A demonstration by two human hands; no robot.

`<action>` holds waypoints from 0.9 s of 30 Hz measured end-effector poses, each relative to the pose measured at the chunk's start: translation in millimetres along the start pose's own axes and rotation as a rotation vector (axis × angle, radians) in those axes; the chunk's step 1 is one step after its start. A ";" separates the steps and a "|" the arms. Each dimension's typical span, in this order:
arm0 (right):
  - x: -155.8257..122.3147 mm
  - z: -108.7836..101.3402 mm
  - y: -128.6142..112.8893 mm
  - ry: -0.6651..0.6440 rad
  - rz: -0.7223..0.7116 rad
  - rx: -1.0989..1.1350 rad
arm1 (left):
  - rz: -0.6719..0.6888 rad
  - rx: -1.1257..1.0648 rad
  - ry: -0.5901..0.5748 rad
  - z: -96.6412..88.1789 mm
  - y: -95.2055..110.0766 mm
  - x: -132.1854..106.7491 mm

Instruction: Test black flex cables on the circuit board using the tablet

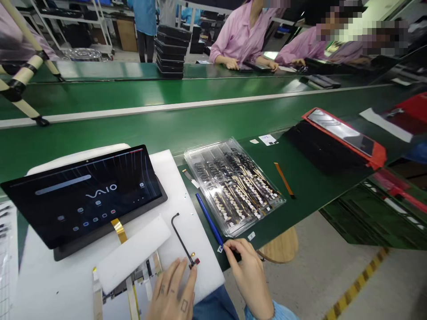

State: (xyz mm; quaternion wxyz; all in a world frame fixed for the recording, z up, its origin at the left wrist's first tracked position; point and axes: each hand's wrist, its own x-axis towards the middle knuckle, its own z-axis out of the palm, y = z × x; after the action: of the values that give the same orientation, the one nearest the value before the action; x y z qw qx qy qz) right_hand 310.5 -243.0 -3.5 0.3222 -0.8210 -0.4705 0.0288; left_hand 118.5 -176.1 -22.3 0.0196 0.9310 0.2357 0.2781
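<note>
My left hand rests on the white foam pad with its fingers stretched out. Its fingertips touch or nearly touch the lower end of a thin black flex cable, where a small red and gold part sits. Thumb and forefinger of my right hand are pinched at the near end of a blue pen-shaped tool lying on the green bench. Close to the left hand, an opened device with ribbon cables lies partly under a white foam strip. A gold ribbon runs toward a lit VAIO tablet.
A clear plastic tray full of flex cables stands right of the pad. An orange ribbon cable lies beyond it. Farther right is a red-edged screen. Stacked black trays and people in pink stand across the bench.
</note>
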 end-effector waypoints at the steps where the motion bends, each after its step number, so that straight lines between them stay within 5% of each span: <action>1: 0.1 0.9 -0.2 0.002 -0.002 -0.015 | -0.006 -0.008 0.001 -0.5 0.6 0.1; 16: -12.3 -19.1 -27.4 -0.037 -0.153 0.071 | -0.059 -0.049 0.011 -10.1 3.3 -2.2; 20: -7.7 -13.4 -44.5 -0.158 -0.209 0.153 | -0.036 -0.070 0.045 -12.4 1.8 -3.0; 27: 2.4 5.6 -59.5 -0.188 -0.333 0.110 | -0.108 -0.053 -0.026 -25.1 4.3 -0.1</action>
State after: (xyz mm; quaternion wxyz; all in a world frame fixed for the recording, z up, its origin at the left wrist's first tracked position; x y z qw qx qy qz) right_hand 265.0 -217.5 25.8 0.3217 -0.7067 -0.6253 0.0773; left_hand 107.0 -182.4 -0.4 0.0621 0.9197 0.2777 0.2705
